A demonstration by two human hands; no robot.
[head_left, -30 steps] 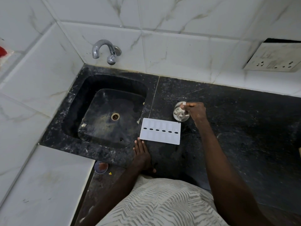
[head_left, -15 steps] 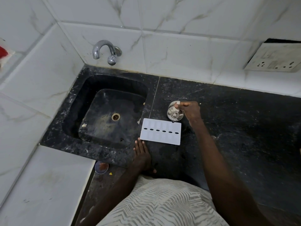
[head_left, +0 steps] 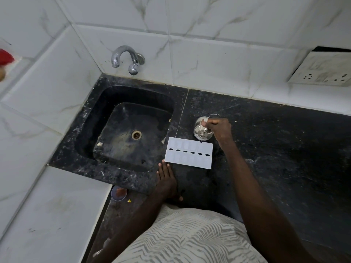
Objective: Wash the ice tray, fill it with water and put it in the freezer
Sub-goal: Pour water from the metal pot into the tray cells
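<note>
A white ice tray [head_left: 189,153] with a row of dark oval holes lies flat on the black stone counter [head_left: 266,149], just right of the sink [head_left: 129,130]. My right hand [head_left: 220,130] is shut on a small steel cup [head_left: 201,130], tilted on its side just behind the tray's far right corner. My left hand [head_left: 166,179] rests flat on the counter's front edge, fingers apart, fingertips near the tray's near left corner. A chrome tap [head_left: 126,58] sticks out of the tiled wall above the sink; no water runs from it.
White marble tiles cover the walls and the ledge at the left. A socket plate [head_left: 321,73] sits on the wall at the far right. The sink drain [head_left: 136,134] is open. A small round lid [head_left: 118,192] lies below the counter edge.
My right hand has carried the steel cup leftward along the counter, to just behind the tray. The left hand and the tray have stayed where they were.
</note>
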